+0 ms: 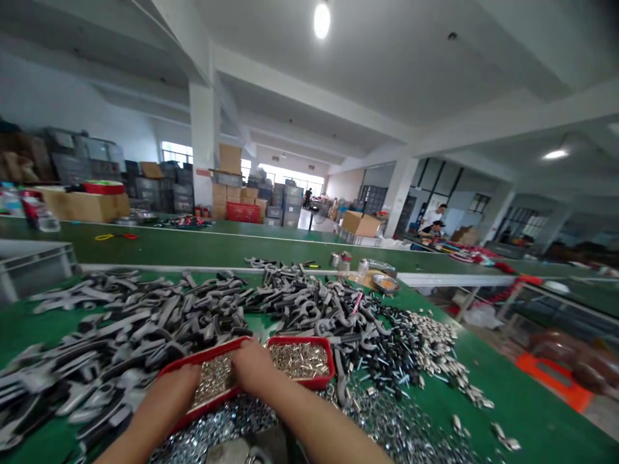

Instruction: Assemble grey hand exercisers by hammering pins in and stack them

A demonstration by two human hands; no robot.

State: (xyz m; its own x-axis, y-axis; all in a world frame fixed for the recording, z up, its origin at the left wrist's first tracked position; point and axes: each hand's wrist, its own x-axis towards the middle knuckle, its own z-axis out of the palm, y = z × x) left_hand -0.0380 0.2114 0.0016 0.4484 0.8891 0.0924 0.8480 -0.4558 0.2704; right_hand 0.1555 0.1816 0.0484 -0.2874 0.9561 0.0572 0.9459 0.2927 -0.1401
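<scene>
My left hand (pixel 180 381) rests on the left red tray (pixel 174 365), which holds small silvery parts; its fingers curl down into them. My right hand (pixel 251 364) sits between that tray and the right red tray (pixel 329 351), fingers bent down at the trays' meeting edges. What either hand grips is hidden. Just in front of my forearms lies a pile of shiny washers (pixel 232 422).
A big heap of grey metal wrench parts (pixel 159 316) covers the green table (pixel 503 399) behind the trays. Black bolts and silvery pins (pixel 430 351) spread to the right. A grey crate (pixel 33 267) stands far left. People work at a far table (pixel 432 222).
</scene>
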